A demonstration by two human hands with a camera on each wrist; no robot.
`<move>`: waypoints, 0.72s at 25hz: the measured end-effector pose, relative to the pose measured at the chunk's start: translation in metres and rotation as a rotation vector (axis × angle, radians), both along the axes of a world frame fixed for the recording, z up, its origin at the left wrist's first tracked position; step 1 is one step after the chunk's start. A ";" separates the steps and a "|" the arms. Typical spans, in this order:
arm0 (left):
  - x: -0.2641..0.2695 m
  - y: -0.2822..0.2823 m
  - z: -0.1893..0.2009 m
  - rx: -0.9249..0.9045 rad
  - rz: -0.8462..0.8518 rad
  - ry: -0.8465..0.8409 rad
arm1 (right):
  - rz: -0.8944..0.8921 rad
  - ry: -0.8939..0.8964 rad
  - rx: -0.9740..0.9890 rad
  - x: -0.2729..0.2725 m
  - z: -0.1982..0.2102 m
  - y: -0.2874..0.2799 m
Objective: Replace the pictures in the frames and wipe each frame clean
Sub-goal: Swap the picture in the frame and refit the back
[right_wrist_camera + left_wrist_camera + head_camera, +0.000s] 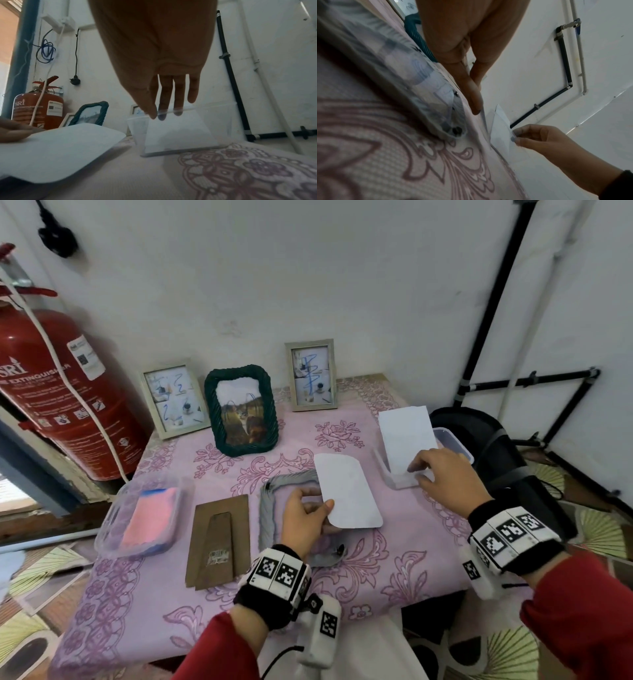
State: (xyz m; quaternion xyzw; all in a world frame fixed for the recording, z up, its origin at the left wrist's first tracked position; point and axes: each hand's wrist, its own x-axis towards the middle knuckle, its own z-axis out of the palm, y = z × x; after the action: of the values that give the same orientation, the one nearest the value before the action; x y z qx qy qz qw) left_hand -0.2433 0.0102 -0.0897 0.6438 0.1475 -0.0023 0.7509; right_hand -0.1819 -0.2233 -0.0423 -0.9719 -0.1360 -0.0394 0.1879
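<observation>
My left hand [323,510] pinches a white picture with rounded corners [347,494] by its left edge, blank side up, just above the table. Below it a grey frame [270,501] lies face down, with its brown backing board [219,539] beside it on the left. My right hand [423,472] reaches to a clear box [399,481] in which a tall white sheet [404,433] stands. In the right wrist view the thumb [151,113] is outside the front wall and the fingertips [162,116] show through it, pinching the rim.
Three frames stand at the back: a white one [174,397], a green woven one [241,410] and another white one [311,374]. A clear tub with a pink cloth [147,515] sits left. A red fire extinguisher [61,371] stands beyond the table's left edge, black gear [496,446] to the right.
</observation>
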 end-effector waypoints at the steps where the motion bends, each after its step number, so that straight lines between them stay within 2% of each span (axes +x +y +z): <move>1: 0.002 -0.005 -0.002 0.002 -0.001 0.013 | 0.000 -0.015 0.041 -0.001 -0.001 -0.002; 3: 0.006 -0.013 -0.008 0.033 -0.001 0.038 | 0.020 -0.023 0.024 -0.003 -0.001 -0.003; 6: 0.007 -0.025 -0.016 0.068 -0.017 0.070 | 0.014 -0.029 -0.110 -0.005 -0.003 -0.006; 9: 0.006 -0.037 -0.017 0.030 -0.032 0.082 | -0.032 -0.095 -0.034 -0.007 -0.002 -0.009; 12: 0.007 -0.048 -0.020 0.069 -0.055 0.089 | -0.025 -0.145 0.050 -0.011 0.000 -0.011; 18: 0.008 -0.061 -0.022 0.161 -0.101 0.090 | 0.014 -0.079 -0.022 -0.018 -0.011 -0.012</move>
State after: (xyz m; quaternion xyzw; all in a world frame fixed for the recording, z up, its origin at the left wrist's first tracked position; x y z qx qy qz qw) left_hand -0.2356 -0.0510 -0.1113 0.7080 0.1483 -0.0572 0.6881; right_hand -0.1995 -0.2351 -0.0533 -0.9706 -0.1507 -0.0749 0.1721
